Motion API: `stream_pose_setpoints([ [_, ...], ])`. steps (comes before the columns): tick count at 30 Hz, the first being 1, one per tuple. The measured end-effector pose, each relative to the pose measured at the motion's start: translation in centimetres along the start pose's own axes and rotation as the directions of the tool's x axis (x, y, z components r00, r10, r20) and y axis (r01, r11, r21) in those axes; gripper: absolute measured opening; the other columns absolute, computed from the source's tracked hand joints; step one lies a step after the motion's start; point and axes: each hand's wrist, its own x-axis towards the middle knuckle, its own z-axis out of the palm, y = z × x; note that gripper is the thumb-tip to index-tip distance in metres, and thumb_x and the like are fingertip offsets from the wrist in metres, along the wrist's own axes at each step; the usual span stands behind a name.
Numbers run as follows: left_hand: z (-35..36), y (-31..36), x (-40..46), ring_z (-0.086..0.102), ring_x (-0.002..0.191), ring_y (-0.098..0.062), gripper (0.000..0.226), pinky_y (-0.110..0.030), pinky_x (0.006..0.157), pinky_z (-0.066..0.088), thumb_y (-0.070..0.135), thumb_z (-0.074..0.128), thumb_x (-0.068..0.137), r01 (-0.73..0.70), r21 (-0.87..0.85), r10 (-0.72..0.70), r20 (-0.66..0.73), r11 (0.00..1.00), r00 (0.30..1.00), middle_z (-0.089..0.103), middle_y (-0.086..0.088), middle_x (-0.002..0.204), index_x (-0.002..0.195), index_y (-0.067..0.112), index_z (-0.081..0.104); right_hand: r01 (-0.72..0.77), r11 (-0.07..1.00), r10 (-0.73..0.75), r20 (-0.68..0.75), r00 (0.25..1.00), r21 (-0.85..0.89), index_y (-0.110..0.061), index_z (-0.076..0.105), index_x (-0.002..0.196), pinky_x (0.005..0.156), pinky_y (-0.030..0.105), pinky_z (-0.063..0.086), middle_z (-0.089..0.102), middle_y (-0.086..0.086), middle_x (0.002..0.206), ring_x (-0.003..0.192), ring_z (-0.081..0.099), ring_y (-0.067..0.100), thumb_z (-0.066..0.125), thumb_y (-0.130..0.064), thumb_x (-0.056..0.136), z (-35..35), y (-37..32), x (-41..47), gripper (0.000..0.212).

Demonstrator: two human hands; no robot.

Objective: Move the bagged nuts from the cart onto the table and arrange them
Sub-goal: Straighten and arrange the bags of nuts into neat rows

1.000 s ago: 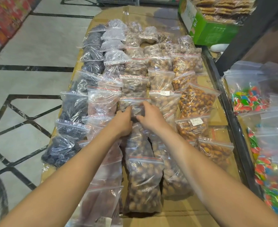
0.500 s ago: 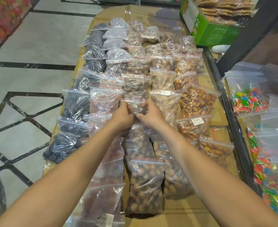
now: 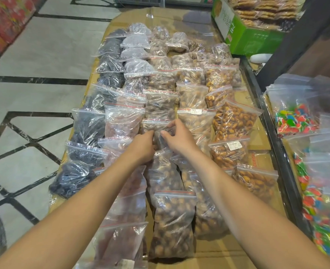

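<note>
Cardboard-covered worktop (image 3: 208,255), rows of bagged nuts: arranging step in hand, left hand (image 3: 143,145) and right hand (image 3: 177,138) both pinching one centre-row bag (image 3: 156,126); next, seat it straight in line.

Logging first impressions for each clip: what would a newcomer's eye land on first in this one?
Rows of clear zip bags of nuts and dark dried fruit cover a cardboard-topped table. At the middle, the left hand and right hand both grip one bag in the centre row. To the right lie bags of bright multicoloured candy, and a green box of baked snacks stands at the far right.
</note>
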Motion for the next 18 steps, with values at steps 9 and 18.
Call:
stream_pose_setpoints([
  [9,0.4,0.6,-0.7,0.026,0.152,-0.038,0.063,-0.042,0.108,0.038,0.014,0.043,0.103,-0.034,0.090,0.026,0.089,0.995,0.996,-0.001,-0.027,0.167,0.159,0.005,0.016,0.060,0.991,-0.064,-0.029,0.998,-0.120,-0.021,0.052,0.120,0.064,0.035,0.047,0.062,-0.003,0.083,0.076,0.063,0.020,0.064,-0.025,0.098,0.6,0.3,-0.1,0.026],
  [18,1.3,0.5,-0.3,-0.003,0.156,-0.042,0.073,-0.050,0.127,0.009,0.033,0.030,0.107,-0.069,0.109,0.038,0.263,0.992,0.964,-0.022,-0.015,0.167,0.159,0.015,-0.019,0.159,0.915,-0.125,0.113,0.986,-0.370,-0.032,0.025,0.163,0.107,0.048,0.047,0.056,0.019,0.144,0.133,0.051,0.039,0.055,-0.028,0.101,1.3,1.5,-1.0,0.069],
])
